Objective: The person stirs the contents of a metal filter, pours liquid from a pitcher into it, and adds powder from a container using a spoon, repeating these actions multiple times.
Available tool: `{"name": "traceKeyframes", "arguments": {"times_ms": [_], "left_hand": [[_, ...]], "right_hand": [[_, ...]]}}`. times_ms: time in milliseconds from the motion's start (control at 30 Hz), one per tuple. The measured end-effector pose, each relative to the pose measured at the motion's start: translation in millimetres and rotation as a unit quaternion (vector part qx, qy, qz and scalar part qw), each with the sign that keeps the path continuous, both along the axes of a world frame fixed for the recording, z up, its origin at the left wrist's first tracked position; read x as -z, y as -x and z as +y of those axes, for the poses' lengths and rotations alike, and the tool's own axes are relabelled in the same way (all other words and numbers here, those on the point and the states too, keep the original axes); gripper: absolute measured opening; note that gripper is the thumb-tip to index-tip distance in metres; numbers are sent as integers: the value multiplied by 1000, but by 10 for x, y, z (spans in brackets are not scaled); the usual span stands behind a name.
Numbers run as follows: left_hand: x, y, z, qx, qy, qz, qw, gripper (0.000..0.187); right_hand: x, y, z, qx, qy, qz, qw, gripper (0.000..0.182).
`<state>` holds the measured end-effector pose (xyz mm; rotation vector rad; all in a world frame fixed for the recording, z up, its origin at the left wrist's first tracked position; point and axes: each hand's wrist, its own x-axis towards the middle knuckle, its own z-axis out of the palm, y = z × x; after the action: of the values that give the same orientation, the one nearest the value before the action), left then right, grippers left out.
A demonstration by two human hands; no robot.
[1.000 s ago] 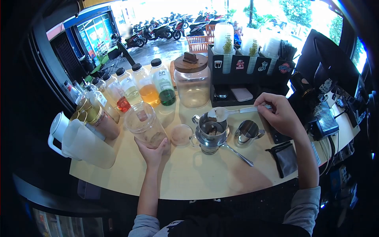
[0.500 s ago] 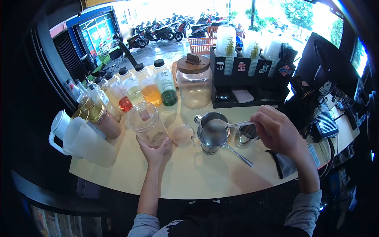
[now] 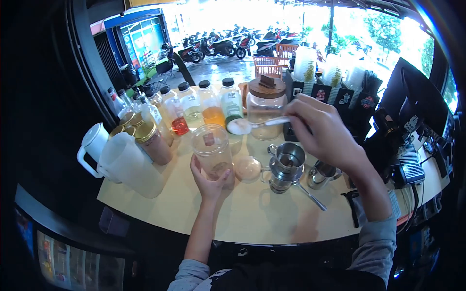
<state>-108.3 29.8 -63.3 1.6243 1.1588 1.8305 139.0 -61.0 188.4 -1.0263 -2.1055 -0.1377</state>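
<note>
My left hand (image 3: 211,180) is wrapped round the lower part of a clear plastic jar (image 3: 212,151), which stands open at the top and tilts slightly. Inside, a small brownish patch shows on the wall. Raised over the counter, my right hand (image 3: 324,133) grips the handle of a spoon (image 3: 273,121). Its whitish bowl hangs above and right of the jar's mouth; blur hides whether anything lies in it. Below the right hand are stacked metal cups (image 3: 287,162). A round translucent lid (image 3: 248,169) lies between jar and cups.
Bottles of coloured syrup (image 3: 212,109) line the back, beside a wooden-lidded glass jar (image 3: 267,104). Pitchers (image 3: 128,165) stand left. Another metal cup (image 3: 321,174) and a metal handle (image 3: 310,196) are on the right, near a black cup organiser (image 3: 343,97) and a monitor (image 3: 405,92).
My right hand has lifted the spoon from over the metal cups and carried it left towards the jar. My left hand keeps its hold. The whole view has shifted, so things appear further right.
</note>
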Motion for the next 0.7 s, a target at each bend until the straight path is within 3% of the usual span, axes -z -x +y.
{"name": "traceKeyframes", "arguments": {"times_ms": [67,200,267,467,600,700], "left_hand": [[38,37,32,-17,-24,3,1000,107],[-24,53,1,-9,-35,11,999,108],[-93,25,-40,5,-3,28,1000,109],[-146,-10,-43,24,0,30,999,110],[-92,25,-29,21,-24,43,999,110],[-76,33,-54,9,-58,29,998,108]], "right_hand": [[84,230,231,-35,-44,-42,998,7],[316,708,641,-27,-29,-75,996,11],[394,884,810,-9,2,-163,987,13],[489,1094,1023,-37,81,-208,974,14],[503,980,975,-52,43,-188,980,16],[429,704,752,-27,37,-109,993,17]]}}
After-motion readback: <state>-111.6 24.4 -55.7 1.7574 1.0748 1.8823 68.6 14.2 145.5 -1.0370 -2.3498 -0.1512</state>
